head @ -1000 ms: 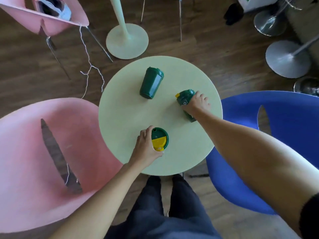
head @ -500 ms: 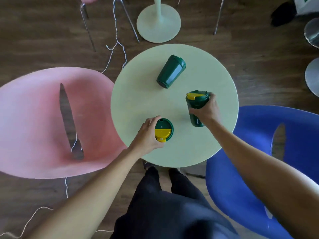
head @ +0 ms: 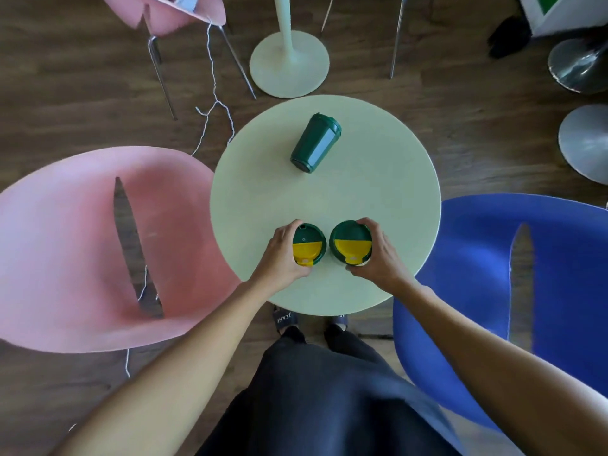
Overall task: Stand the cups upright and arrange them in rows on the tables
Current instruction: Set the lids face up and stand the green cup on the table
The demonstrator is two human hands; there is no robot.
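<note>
Two dark green cups with green-and-yellow lids stand upright side by side near the front of the round pale green table (head: 378, 192). My left hand (head: 279, 258) grips the left cup (head: 308, 244) from its left side. My right hand (head: 381, 258) grips the right cup (head: 350, 242) from its right side. A small gap separates the two cups. A third dark green cup (head: 315, 143) lies on its side at the back middle of the table, its lid end pointing away and to the right.
A pink chair (head: 82, 251) stands close on the left and a blue chair (head: 513, 291) close on the right. Beyond the table are a pale green pedestal base (head: 289, 64), another pink chair (head: 184, 11), a white cord (head: 214, 103) and metal bases (head: 585, 139).
My right hand has stood its cup upright and brought it toward me, next to the left cup. My left hand has kept hold of its cup. The lying cup has not moved.
</note>
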